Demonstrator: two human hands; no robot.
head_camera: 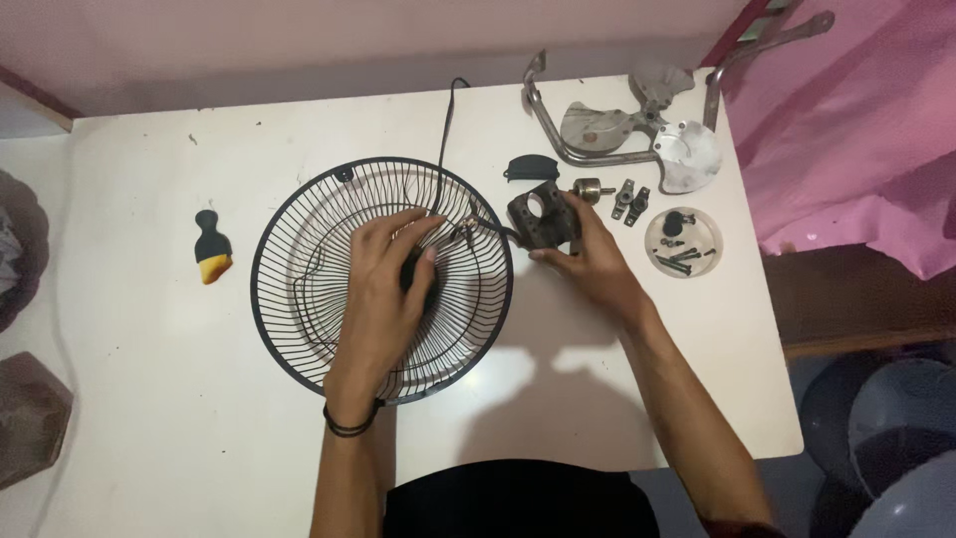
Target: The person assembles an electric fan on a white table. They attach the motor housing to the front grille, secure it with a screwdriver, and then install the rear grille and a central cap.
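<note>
While the left hand [383,284] lies inside the round black wire fan guard [299,289] on the white table [149,379], its fingers curl closed on a dark part at the guard's centre, seemingly steadying it. Just right of the guard, the right hand [590,264] clamps a dark boxy motor housing [541,217], tilted up as if for viewing. Nearby, small screws sit gathered in a clear round lid [683,242], presumably so they stay together. No packages, labels or signs show.

One fan grille [299,289], two brackets [630,200].
</note>
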